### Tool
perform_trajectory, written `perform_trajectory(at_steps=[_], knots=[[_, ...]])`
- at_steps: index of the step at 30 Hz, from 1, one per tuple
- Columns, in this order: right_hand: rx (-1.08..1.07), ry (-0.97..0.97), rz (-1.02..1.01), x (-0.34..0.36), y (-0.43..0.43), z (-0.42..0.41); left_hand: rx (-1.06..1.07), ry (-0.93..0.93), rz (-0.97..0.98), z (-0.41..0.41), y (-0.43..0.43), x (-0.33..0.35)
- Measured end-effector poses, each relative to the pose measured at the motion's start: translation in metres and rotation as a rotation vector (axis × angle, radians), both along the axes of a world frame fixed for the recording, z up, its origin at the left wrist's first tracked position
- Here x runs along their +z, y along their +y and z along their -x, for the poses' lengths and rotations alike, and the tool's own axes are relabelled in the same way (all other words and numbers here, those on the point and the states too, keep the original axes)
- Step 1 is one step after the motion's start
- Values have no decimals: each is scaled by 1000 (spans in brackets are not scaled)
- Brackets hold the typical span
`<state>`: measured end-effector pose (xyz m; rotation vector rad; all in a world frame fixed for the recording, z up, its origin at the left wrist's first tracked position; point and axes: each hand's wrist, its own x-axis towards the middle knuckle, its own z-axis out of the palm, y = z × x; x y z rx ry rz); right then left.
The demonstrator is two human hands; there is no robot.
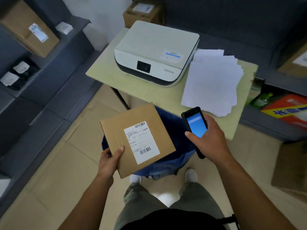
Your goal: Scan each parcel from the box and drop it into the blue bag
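A flat brown cardboard parcel with a white barcode label faces up, held level over the open blue bag that stands on the floor at my feet. My left hand grips the parcel's near left corner, thumb on top. My right hand holds a black handheld scanner with a lit blue screen, just right of the parcel and above the bag's right side. Most of the bag's mouth is hidden under the parcel.
A small table ahead carries a white printer and a loose stack of white paper. Dark shelves on the left hold a cardboard box and small packets. More boxes sit at the right and back.
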<state>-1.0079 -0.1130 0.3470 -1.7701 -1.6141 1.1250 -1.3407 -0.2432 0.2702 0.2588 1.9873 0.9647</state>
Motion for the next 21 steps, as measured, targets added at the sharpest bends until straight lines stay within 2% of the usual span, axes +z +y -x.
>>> perform_trajectory(at_steps=[8, 13, 16, 21], knots=[[-286, -112, -35, -25, -38, 65, -458, 9, 32, 79, 66, -44], [-330, -173, 27, -54, -55, 90, -780, 227, 73, 101, 96, -89], [-326, -192, 1, -81, -58, 95, -822, 285, 35, 98, 114, -123], [-341, -152, 6, -139, -56, 96, -786, 202, 51, 81, 141, -193]])
